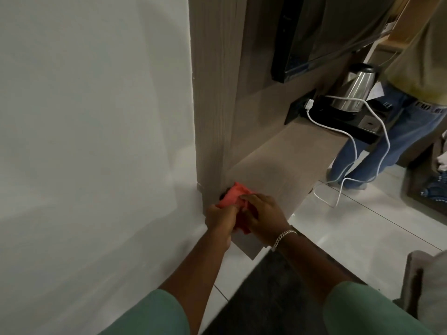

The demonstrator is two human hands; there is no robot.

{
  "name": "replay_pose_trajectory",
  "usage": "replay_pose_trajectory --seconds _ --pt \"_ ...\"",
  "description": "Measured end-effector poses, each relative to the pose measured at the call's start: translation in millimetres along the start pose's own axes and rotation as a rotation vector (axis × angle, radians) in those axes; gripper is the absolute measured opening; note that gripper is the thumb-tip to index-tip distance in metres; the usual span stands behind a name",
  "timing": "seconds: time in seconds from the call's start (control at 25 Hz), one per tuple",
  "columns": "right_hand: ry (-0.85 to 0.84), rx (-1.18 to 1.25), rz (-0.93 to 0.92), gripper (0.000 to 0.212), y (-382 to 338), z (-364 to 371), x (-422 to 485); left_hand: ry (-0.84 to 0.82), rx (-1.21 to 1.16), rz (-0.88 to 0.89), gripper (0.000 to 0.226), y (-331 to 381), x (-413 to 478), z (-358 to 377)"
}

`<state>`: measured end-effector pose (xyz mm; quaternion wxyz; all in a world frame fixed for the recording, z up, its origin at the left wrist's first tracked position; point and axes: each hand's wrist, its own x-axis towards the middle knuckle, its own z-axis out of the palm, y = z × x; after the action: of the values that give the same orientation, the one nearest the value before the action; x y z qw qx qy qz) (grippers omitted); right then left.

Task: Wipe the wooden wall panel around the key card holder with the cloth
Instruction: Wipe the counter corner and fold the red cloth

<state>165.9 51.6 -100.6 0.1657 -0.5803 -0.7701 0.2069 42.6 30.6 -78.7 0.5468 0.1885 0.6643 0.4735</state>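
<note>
A red-orange cloth is bunched on the near end of a wooden shelf, right at the foot of the grey wooden wall panel. Both hands grip it: my left hand holds its near left part, and my right hand, with a chain bracelet at the wrist, closes over its right side. A small dark shape shows behind the cloth against the panel. No key card holder is recognisable in view.
A white wall lies to the left. On the shelf further back stand a steel kettle on a black tray, a wall socket and a trailing white cable. A dark screen hangs above. A person in jeans stands at the right.
</note>
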Motion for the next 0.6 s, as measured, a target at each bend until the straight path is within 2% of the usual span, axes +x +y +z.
replay_pose_trajectory --seconds 0.16,0.36,0.48,0.6 --pt "0.029 -0.003 -0.06 0.042 -23 -4 -28 -0.08 0.041 0.057 0.039 9 -22 -33" --pt "0.05 0.017 -0.309 0.081 -105 -20 -72 -0.229 0.003 0.19 0.034 58 -79 -115" --pt "0.16 0.146 -0.517 0.081 -182 -34 -98 -0.282 -0.027 0.284 0.031 88 -134 -179" --pt "0.314 0.315 -0.637 0.075 -262 -39 -119 -0.179 0.015 0.455 0.035 120 -196 -235"
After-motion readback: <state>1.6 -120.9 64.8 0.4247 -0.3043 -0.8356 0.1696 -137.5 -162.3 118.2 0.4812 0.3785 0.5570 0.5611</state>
